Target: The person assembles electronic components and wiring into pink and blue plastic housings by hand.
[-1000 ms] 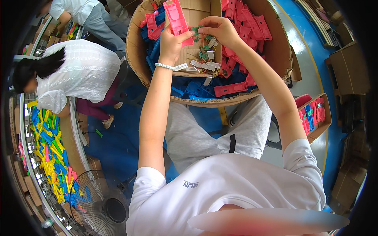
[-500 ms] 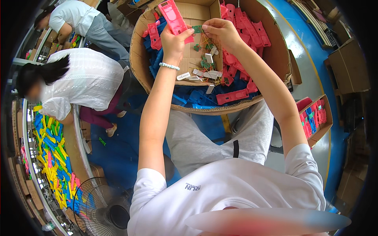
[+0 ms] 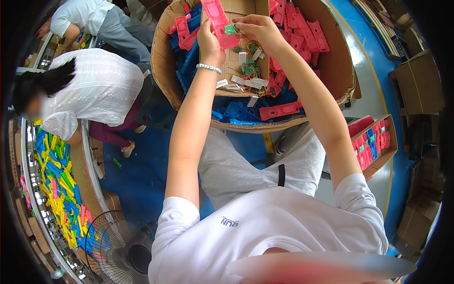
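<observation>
My left hand is closed around a long pink plastic casing, held tilted above the box. Between the thumb and fingers of my right hand is a small green circuit board, right over the casing's lower part. Whether the board touches the casing I cannot tell. Below both hands, more green circuit boards with thin wires and small white blocks lie on a cardboard piece inside the big box.
The large cardboard box holds pink casings and blue casings. At right, a smaller box contains casings with boards. On the left, two people bend over a bench of colourful plastic parts; a fan stands near me.
My right hand has moved left with the circuit board, which is now over the pink casing. The casing has shifted slightly right and turned its inner side more into view.
</observation>
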Action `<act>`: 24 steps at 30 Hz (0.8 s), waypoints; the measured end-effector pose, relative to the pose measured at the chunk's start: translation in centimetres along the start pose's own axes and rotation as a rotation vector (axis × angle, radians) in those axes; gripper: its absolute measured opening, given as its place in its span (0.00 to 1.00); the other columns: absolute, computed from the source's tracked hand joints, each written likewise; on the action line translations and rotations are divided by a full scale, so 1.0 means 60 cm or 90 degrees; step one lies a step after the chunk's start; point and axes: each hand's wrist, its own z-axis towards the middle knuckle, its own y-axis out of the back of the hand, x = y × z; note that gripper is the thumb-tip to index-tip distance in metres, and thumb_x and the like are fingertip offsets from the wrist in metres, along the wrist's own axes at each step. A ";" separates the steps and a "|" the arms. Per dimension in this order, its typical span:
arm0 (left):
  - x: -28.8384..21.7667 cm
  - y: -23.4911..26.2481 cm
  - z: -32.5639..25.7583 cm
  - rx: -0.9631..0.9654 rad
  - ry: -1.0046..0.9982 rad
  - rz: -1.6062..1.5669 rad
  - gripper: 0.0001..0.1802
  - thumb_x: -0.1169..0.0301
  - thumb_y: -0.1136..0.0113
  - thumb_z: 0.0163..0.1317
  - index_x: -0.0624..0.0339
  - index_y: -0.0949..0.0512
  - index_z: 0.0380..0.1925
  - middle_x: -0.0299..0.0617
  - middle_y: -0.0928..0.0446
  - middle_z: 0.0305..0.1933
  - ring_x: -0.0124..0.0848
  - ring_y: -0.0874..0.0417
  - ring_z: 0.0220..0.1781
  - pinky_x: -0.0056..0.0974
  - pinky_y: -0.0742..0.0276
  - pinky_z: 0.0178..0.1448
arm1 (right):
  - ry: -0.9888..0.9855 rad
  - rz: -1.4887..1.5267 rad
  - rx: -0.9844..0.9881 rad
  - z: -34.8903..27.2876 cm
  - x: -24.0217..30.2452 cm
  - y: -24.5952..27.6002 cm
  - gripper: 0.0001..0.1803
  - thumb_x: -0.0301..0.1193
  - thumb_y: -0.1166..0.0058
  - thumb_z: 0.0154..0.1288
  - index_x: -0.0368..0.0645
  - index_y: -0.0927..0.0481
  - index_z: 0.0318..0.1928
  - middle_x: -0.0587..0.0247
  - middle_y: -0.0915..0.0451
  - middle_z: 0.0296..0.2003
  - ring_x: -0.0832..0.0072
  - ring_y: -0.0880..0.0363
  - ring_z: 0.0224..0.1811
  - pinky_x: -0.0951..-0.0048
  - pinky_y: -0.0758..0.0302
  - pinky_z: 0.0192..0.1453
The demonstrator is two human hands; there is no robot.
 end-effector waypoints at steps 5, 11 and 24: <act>0.013 -0.010 -0.012 0.063 -0.062 0.051 0.16 0.62 0.55 0.74 0.63 0.24 0.47 0.42 0.19 0.43 0.32 0.17 0.43 0.37 0.21 0.48 | 0.012 -0.018 -0.018 -0.001 -0.010 0.005 0.12 0.27 0.41 0.66 0.29 0.20 0.45 0.58 0.18 0.41 0.75 0.18 0.42 0.74 0.20 0.50; 0.025 -0.009 -0.014 0.084 -0.138 0.109 0.16 0.63 0.51 0.74 0.65 0.24 0.50 0.39 0.20 0.45 0.26 0.20 0.43 0.32 0.25 0.49 | 0.011 0.027 -0.047 -0.003 -0.016 0.003 0.14 0.27 0.38 0.64 0.28 0.20 0.44 0.58 0.17 0.38 0.75 0.17 0.39 0.74 0.20 0.49; 0.003 -0.040 -0.048 0.148 -0.153 0.005 0.30 0.79 0.53 0.63 0.67 0.38 0.67 0.52 0.25 0.60 0.36 0.22 0.58 0.40 0.28 0.64 | 0.057 0.064 -0.110 -0.006 -0.027 -0.010 0.09 0.26 0.40 0.66 0.33 0.21 0.43 0.61 0.17 0.39 0.81 0.19 0.39 0.80 0.22 0.44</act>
